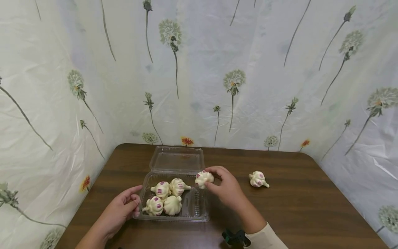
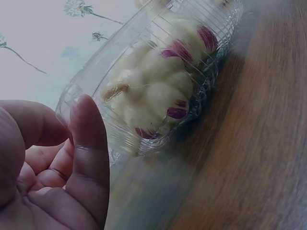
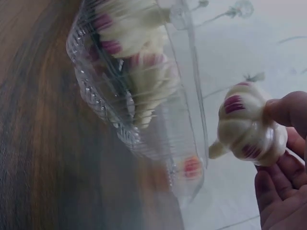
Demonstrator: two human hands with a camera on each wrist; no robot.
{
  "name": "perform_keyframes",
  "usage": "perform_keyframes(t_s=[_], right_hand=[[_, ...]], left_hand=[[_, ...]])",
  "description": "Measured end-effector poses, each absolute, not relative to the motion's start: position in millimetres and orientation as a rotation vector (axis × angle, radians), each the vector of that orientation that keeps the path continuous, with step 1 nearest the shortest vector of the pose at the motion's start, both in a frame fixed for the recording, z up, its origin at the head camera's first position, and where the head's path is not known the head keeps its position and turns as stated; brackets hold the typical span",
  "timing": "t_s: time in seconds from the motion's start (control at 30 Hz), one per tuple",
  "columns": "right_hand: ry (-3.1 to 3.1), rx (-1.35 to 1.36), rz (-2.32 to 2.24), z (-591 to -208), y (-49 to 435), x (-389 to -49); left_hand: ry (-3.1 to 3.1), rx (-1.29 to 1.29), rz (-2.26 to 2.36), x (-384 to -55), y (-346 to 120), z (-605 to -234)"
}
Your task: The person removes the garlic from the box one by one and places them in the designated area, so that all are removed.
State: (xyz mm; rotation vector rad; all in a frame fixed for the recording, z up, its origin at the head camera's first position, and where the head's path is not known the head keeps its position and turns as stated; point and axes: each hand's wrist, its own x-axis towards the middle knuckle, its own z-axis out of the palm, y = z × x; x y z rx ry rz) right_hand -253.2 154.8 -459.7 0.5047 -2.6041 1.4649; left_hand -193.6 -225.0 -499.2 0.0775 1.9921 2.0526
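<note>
My right hand (image 1: pixel 228 186) holds a garlic bulb (image 1: pixel 204 179) between thumb and fingers, over the right end of a clear plastic container (image 1: pixel 194 218). In the right wrist view the bulb (image 3: pixel 249 124) shows purple streaks, its stem toward the container wall. At the container's left side my left hand (image 1: pixel 120 210) pinches the rim between thumb (image 2: pixel 88 127) and forefinger. Inside, several garlic bulbs (image 1: pixel 172 205) sit grouped in the left and middle part, with bare container floor to their right.
The container's hinged lid (image 1: pixel 177 160) lies open toward the back of the brown wooden table (image 1: pixel 292 207). Another garlic bulb (image 1: pixel 258 179) lies on the table at the right. A dandelion-print curtain (image 1: pixel 199 69) hangs behind the table. A dark strap (image 1: pixel 235 238) is by the right sleeve.
</note>
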Motion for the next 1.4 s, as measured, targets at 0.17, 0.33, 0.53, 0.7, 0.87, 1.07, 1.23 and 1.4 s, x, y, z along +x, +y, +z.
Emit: perform_keyframes(t_s=[0.17,0.33,0.53,0.7,0.87,1.07,1.23,1.4], right_hand=[[-2.597,0.499,1.438,-459,162,-256],[-2.596,0.493,1.403,-458,169,-257],[-2.576,0.471,1.402,-458,175,-259],[-2.574,0.479,1.396,-461,179,-261],[-2.587,0.446,1.391,-462,186,-264],[-2.617,0.386,1.373,-466,195,-266],[-2.607,0.374,1.346,-468,199,-268],[-2.591,0.373,1.364,-467,204,-269]], left_hand=[[1.996,0.074,2.045,-193,-225,-500],[1.999,0.080,2.042,-193,-225,-500],[2.014,0.051,2.037,-194,-224,-499],[2.034,0.054,2.031,-192,-224,-499],[2.040,0.054,2.021,-192,-224,-500],[2.037,0.061,2.020,-192,-224,-501],[2.031,0.078,2.021,-192,-225,-500],[2.022,0.089,2.023,-192,-225,-500]])
